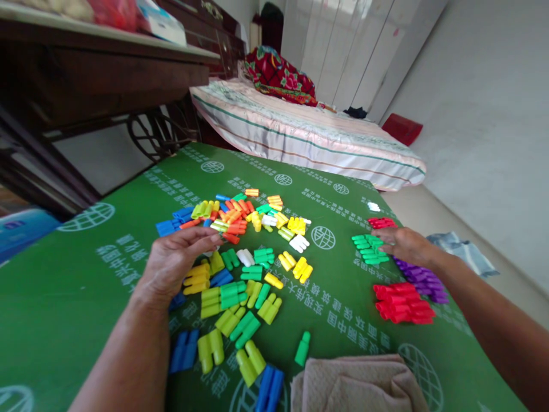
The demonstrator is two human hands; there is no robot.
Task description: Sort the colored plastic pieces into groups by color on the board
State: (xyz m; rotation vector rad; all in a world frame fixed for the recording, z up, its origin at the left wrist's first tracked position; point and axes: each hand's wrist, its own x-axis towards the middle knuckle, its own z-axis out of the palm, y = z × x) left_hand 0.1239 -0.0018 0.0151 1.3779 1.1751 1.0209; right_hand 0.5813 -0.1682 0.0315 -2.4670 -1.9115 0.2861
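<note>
My left hand point(178, 257) reaches over the left side of a mixed heap of plastic bullet-shaped building blocks point(231, 216). Its thumb and fingertips are drawn together beside an orange block point(230, 237); what lies between them, if anything, is hidden. On the right, my right hand point(405, 245) has its fingers closed at the edge of a row of green blocks point(368, 249). Around it lie sorted groups: red blocks point(403, 303) nearer me, purple blocks point(422, 280) under the wrist, and smaller red blocks point(381, 222) beyond. White blocks point(373, 206) lie farthest off.
Loose yellow-green blocks point(211, 349), blue blocks point(270, 388) and a single green block point(302, 348) lie closer to me on the green printed board point(141, 320). A folded brown cloth point(360, 383) sits at the front edge. Beyond stand a bed point(300, 129) and a sewing-machine table point(107, 74).
</note>
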